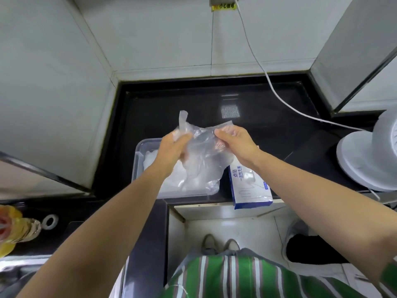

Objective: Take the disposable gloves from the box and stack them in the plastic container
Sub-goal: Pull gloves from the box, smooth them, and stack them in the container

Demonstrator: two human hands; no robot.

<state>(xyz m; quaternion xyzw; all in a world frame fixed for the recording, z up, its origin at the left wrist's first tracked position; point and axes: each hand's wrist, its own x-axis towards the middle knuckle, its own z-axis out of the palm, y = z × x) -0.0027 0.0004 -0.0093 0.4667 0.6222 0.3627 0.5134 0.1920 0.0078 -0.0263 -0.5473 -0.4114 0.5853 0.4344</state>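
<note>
Wears a striped top (236,276), the bands running lengthwise in bright green, white and dull mauve-grey. Shows a scrap of the same green cloth (390,274) at the right frame edge, by the upper right arm; cannot confirm it as a sleeve hem. Leaves left forearm (120,211) and right forearm (311,183) uncovered along their visible length. Goes bare at left hand (171,151) and right hand (236,145). Wears grey-blue trousers (217,253), seen only as a narrow band beyond the top's hem. Wears low grey-beige shoes with paler toes: left shoe (208,241), right shoe (232,244). Lacing too small to tell.
</note>
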